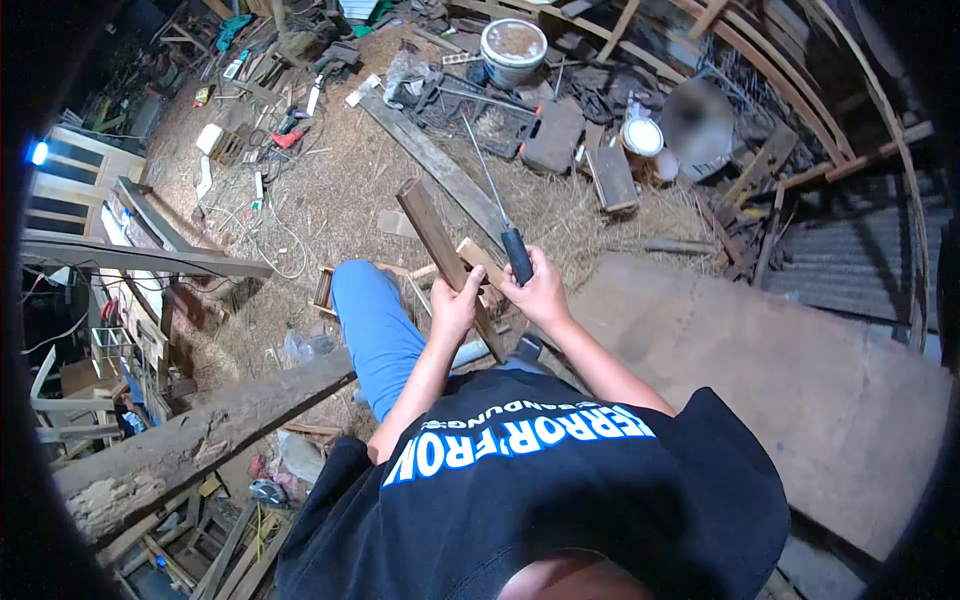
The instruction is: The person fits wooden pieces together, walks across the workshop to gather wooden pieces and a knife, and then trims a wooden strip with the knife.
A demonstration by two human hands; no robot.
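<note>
My left hand [455,308] is closed round a narrow wooden plank [432,235], which tilts up and away in front of my lap. My right hand [540,290] grips the black handle of a long, thin-shafted tool that looks like a screwdriver [516,255], its shaft pointing forward and away from me. A shorter, paler wood piece [480,258] lies between the two hands, by the right fingers; whether they hold it too, I cannot tell. Both hands are close together, and the plank's lower end runs down past my left wrist.
A large flat board [740,370] lies at the right. Beyond the hands, a long plank [430,155] rests on the straw-littered ground, near an open tool case [490,120] and a white bucket [514,50]. A thick timber beam [210,435] crosses the lower left.
</note>
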